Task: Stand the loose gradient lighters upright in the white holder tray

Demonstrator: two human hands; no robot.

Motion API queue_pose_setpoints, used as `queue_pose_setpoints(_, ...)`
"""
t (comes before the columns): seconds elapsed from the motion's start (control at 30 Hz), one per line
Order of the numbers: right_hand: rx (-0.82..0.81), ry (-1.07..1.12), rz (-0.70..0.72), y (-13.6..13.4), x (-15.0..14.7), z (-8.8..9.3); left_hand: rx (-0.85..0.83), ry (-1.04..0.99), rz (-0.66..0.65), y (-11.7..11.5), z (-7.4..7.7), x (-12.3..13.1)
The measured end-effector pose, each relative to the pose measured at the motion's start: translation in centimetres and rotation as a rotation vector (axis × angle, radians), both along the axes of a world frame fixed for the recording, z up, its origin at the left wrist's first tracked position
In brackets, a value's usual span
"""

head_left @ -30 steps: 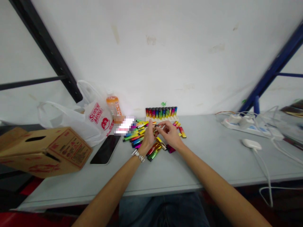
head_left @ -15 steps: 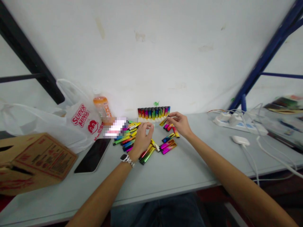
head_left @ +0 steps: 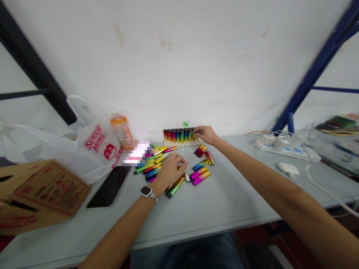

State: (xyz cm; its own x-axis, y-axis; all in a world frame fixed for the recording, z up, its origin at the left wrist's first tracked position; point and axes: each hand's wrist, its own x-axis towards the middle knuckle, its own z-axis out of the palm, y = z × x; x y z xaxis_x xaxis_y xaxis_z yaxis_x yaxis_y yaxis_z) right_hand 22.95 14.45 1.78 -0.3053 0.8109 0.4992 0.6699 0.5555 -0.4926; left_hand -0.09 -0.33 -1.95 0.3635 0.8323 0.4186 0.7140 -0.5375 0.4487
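Note:
Upright metallic-coloured lighters (head_left: 177,135) stand in a row in a white holder (head_left: 179,143) against the wall. At the row's right end, my right hand (head_left: 206,134) is closed on a lighter, mostly hidden by its fingers. My left hand (head_left: 171,168) hovers low over a loose pile of shiny lighters (head_left: 153,169), fingers curled; what they pinch, if anything, is hidden. A green lighter (head_left: 174,188) lies below the left hand. Between the hands lie a magenta-and-yellow pair (head_left: 199,175), a blue-yellow lighter (head_left: 200,165) and several red-yellow ones (head_left: 200,150).
To the left are a phone (head_left: 110,186), a cardboard box (head_left: 47,192), a white plastic bag (head_left: 84,145) and an orange-capped bottle (head_left: 120,125). A power strip (head_left: 288,149), a white charger (head_left: 288,168) and cables lie at the right. The table's front edge runs below my forearms.
My right hand has moved up and slightly left to the holder's right end, bringing a lighter from in front of it. My left hand has shifted slightly down and right over the pile.

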Motion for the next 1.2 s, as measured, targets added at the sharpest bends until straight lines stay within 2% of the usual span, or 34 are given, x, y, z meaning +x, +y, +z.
queue_pose_setpoints(0.27,-0.025,-0.032,0.056,1.4,0.2,0.9,0.101,0.186,-0.008,0.3,-0.8,0.4)
queue_pose_setpoints(0.37,-0.029,-0.07,0.03,1.8,0.2,0.9,0.135,0.215,-0.002,0.8,-0.9,0.7)
queue_pose_setpoints(0.5,0.034,-0.161,-0.055,1.8,-0.3,0.1,0.177,0.237,-0.004,1.7,-0.6,0.9)
queue_pose_setpoints(0.63,0.095,-0.203,-0.136,0.9,-0.9,-1.7,0.199,0.251,-0.001,2.9,-0.5,1.1)
queue_pose_setpoints(0.77,0.093,-0.247,-0.204,-0.4,-1.0,-3.0,0.223,0.268,0.009,3.8,-0.6,1.5)
queue_pose_setpoints(0.93,0.032,-0.361,-0.218,-2.7,-1.2,-3.4,0.254,0.244,0.033,3.9,-0.3,1.6)
queue_pose_setpoints(1.07,0.057,-0.347,-0.184,-6.5,-2.1,-3.4,0.266,0.219,0.068,3.2,0.4,0.7)
queue_pose_setpoints(1.2,0.0,-0.424,-0.121,-11.2,-3.8,-2.9,0.228,0.176,0.126,2.1,0.9,-0.6)
